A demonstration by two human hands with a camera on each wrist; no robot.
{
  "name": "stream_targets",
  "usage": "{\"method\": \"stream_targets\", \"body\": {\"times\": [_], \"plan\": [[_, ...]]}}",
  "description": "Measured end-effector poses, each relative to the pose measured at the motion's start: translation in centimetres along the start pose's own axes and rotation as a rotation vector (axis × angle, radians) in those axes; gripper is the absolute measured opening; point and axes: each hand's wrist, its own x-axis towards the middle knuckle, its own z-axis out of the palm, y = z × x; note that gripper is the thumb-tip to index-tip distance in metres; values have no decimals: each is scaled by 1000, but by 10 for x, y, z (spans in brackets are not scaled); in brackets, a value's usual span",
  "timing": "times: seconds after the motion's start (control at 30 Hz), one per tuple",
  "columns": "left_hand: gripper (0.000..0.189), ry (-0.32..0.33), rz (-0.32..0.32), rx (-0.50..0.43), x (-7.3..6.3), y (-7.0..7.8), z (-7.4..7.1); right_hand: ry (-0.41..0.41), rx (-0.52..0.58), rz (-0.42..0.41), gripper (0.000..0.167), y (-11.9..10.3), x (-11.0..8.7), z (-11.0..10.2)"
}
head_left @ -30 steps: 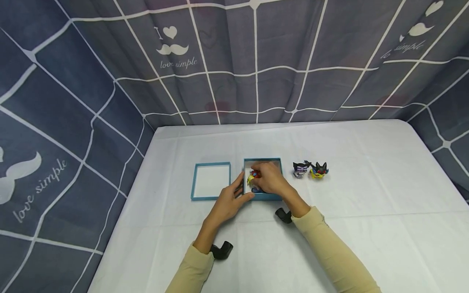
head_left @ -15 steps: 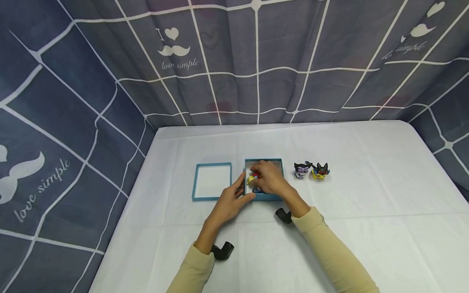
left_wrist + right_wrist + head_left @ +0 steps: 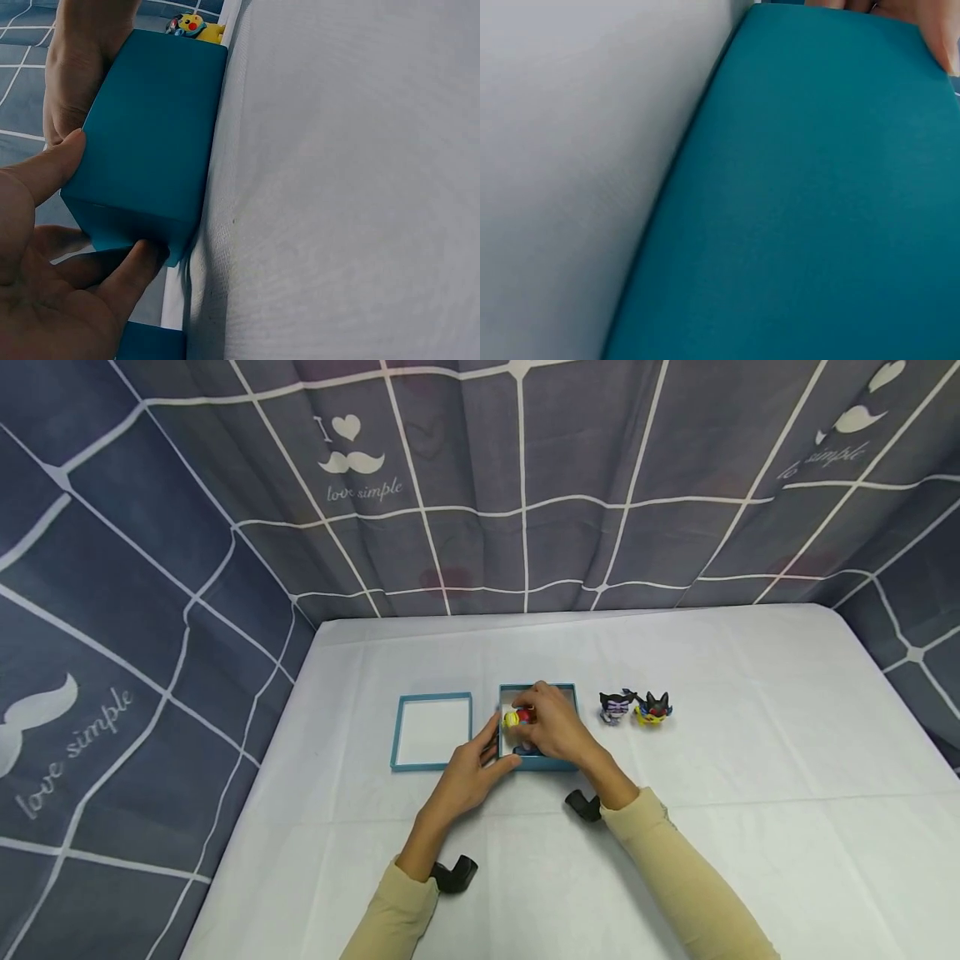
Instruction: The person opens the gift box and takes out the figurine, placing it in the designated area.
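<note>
Curtain [image 3: 577, 452] txt [image 3: 364, 489] "love simple"; L hand [image 3: 467, 772] holds box [image 3: 543, 763], R hand [image 3: 553, 722] pinches toy [image 3: 512, 720].

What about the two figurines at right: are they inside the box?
No, the purple-black figurine and the yellow-black figurine both sit on the white cloth, right of the blue box.

We've got the box [image 3: 546, 763] around the middle of the bench [image 3: 750, 835], with the lid [image 3: 432, 697] just to its left. At the box's near left corner sits the left hand [image 3: 467, 774], fingers along the side wall facing the lid. We see the right hand [image 3: 553, 725] in the box, a figurine [image 3: 513, 719] between its fingers, a second piece [image 3: 527, 749] nearer the front wall. Right of the box, we find one toy [image 3: 615, 708], another toy [image 3: 653, 710] just beyond it. Behind the bench: a curtain [image 3: 480, 553].
</note>
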Motion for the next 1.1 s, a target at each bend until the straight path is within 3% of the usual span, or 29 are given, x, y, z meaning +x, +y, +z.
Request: {"method": "stream_targets", "body": {"times": [0.23,0.5,0.87,1.1], "plan": [[77,-2,21,9,-1,-2,0,87,129,66,37,-3,-4,0],[75,-37,22,68,-2,-4,4,142,187,122,39,-2,-7,-1],[74,20,-30,125,-1,-4,4,90,362,87,36,2,-5,-3],[81,26,33,139,0,-6,6,80,453,32,33,4,-7,-5]]}}
